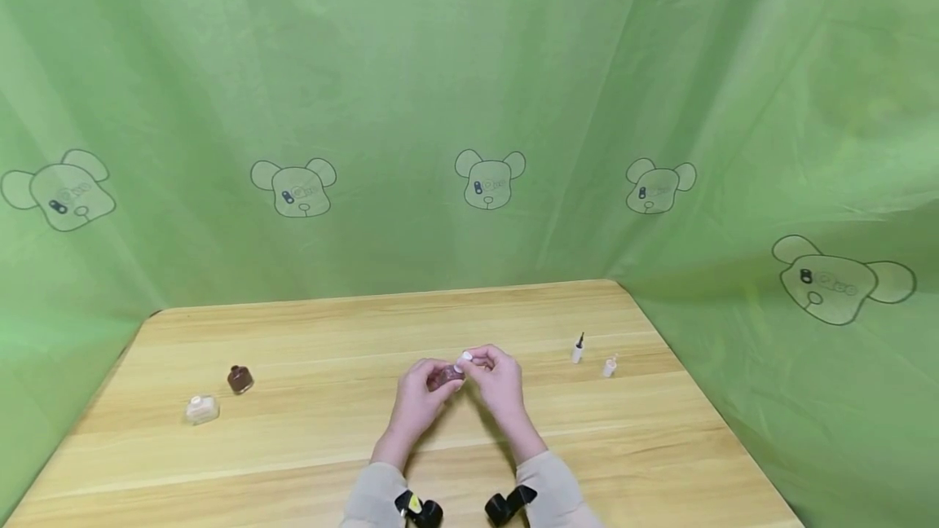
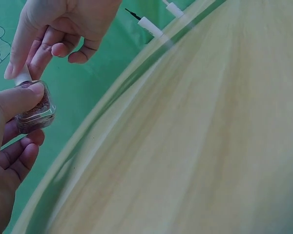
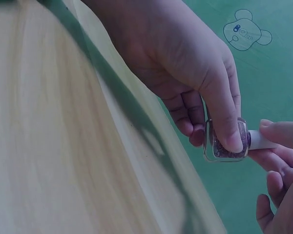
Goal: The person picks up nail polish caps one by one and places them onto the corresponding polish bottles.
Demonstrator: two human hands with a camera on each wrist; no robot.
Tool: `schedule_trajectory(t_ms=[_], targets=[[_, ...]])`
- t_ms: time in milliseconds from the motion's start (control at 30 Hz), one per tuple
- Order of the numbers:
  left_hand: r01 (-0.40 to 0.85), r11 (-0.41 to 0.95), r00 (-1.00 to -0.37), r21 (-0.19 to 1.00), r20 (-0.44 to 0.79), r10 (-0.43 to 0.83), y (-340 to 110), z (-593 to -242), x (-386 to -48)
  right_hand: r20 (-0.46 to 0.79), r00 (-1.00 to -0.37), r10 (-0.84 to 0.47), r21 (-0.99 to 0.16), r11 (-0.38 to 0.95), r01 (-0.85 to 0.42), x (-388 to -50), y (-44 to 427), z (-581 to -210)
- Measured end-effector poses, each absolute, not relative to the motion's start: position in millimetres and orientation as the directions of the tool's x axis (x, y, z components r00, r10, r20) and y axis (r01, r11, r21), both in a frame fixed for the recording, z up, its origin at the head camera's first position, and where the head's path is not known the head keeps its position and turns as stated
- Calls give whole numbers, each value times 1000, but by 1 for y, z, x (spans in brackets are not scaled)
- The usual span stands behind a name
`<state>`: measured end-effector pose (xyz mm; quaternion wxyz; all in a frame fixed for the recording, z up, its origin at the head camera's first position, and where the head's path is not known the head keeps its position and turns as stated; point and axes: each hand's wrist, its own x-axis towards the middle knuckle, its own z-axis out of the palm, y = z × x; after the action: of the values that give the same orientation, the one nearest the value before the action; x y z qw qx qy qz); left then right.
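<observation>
My left hand (image 1: 416, 399) grips a clear glass nail polish bottle (image 2: 44, 111) with dark purplish, glittery polish, thumb on one flat face. At the bottle's neck is a white cap (image 3: 261, 140), which my right hand (image 1: 504, 391) pinches between thumb and fingers. Cap and bottle meet in both wrist views; how tightly the cap sits, I cannot tell. Both hands are close together above the middle of the table.
On the wooden table (image 1: 308, 446), an uncapped dark brown polish bottle (image 1: 240, 380) and a pale one (image 1: 201, 411) stand at left. Two white brush caps (image 1: 577, 352) stand at right, brushes upward. A green curtain (image 1: 396, 104) surrounds the table's back and sides.
</observation>
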<state>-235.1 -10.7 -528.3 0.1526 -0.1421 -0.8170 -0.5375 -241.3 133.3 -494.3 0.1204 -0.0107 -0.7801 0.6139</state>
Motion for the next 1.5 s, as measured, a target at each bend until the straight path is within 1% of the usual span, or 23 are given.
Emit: schedule_trajectory(t_ms=[200, 367, 567, 733, 900, 1000, 1100, 1333, 1500], targets=[[386, 375, -916, 843, 397, 50, -9, -526, -234, 227, -951, 208, -943, 292, -161, -240, 129, -494], [395, 373, -909, 840, 415, 30, -8, -526, -233, 240, -939, 245, -935, 318, -155, -238, 126, -494], [440, 369, -883, 818, 469, 13, -7, -526, -232, 227, -933, 279, -945, 295, -141, -235, 124, -491], [425, 364, -892, 829, 452, 11, -6, -525, -231, 212, -932, 294, -957, 258, -136, -234, 124, -490], [399, 359, -906, 844, 423, 13, -7, -524, -232, 236, -934, 268, -952, 259, -166, -236, 125, -492], [401, 361, -905, 842, 426, 10, -8, -524, -233, 266, -934, 239, -936, 296, -191, -237, 126, -493], [403, 364, -901, 839, 433, 0, -9, -525, -233, 268, -940, 212, -925, 328, -190, -236, 128, -491], [398, 354, -897, 846, 440, -43, -14, -525, -236, 281, -949, 142, -910, 354, -216, -235, 135, -481], [392, 355, -890, 849, 448, -89, -21, -524, -239, 314, -938, 147, -892, 384, -238, -236, 144, -472]])
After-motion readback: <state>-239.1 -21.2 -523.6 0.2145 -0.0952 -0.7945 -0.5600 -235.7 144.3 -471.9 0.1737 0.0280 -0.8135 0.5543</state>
